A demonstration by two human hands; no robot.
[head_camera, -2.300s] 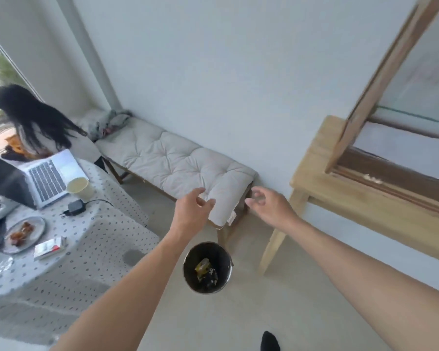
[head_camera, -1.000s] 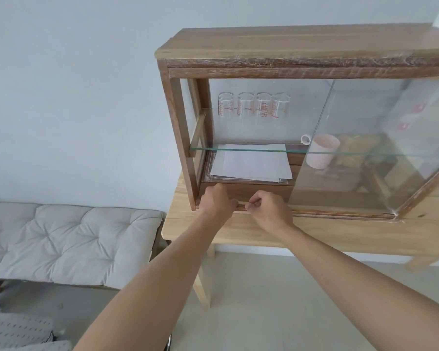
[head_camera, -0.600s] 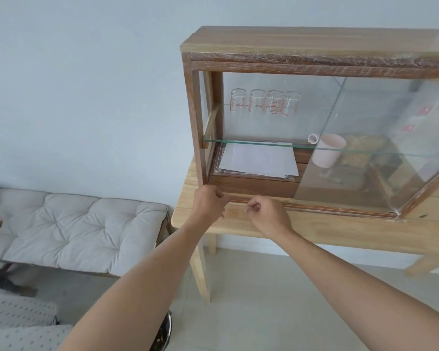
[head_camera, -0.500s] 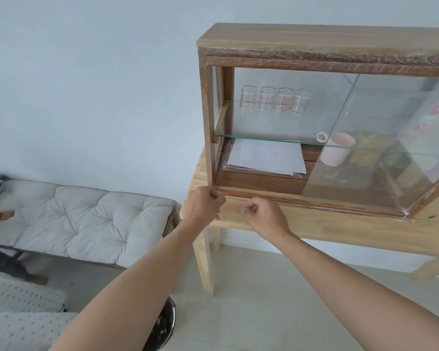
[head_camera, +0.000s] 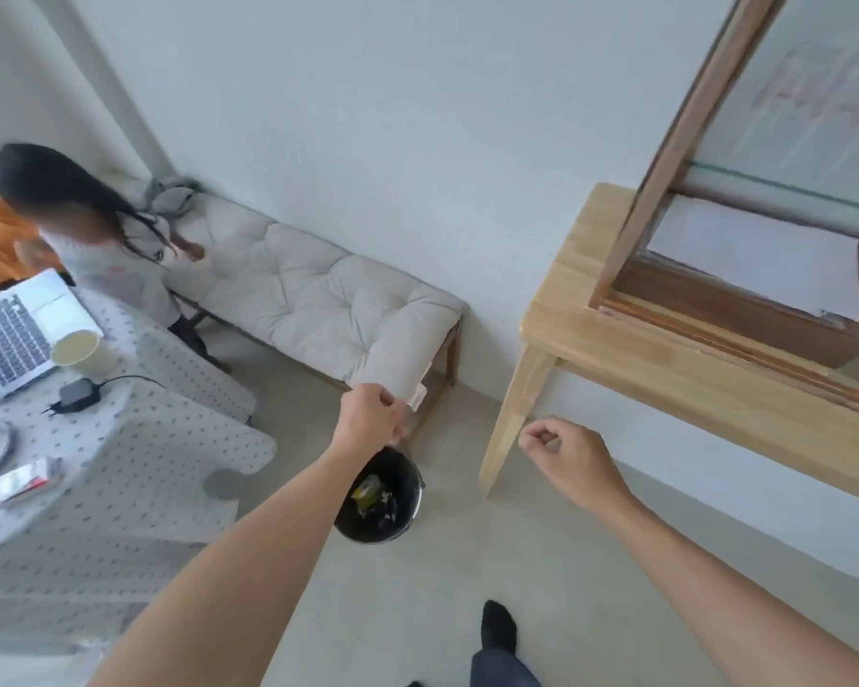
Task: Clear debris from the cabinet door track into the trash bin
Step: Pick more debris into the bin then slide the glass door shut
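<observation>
A small black trash bin stands on the floor, with a yellow wrapper and dark scraps inside. My left hand hovers just above its far rim with fingers pinched together; anything held there is too small to see. My right hand is curled into a loose fist to the right of the bin, beside the table leg. The wooden glass cabinet sits on the light wooden table at the right. Its bottom door track runs along the front edge, and white paper lies inside.
A cushioned bench stands against the wall behind the bin. A table with a dotted cloth at the left carries a laptop, a cup and a charger. A person stands beside it. My dark-socked foot is near the bin.
Both hands left the cabinet track. My view swung down and left to the bin, and my left hand moved above it with fingers pinched while my right hand dropped beside the table leg.
</observation>
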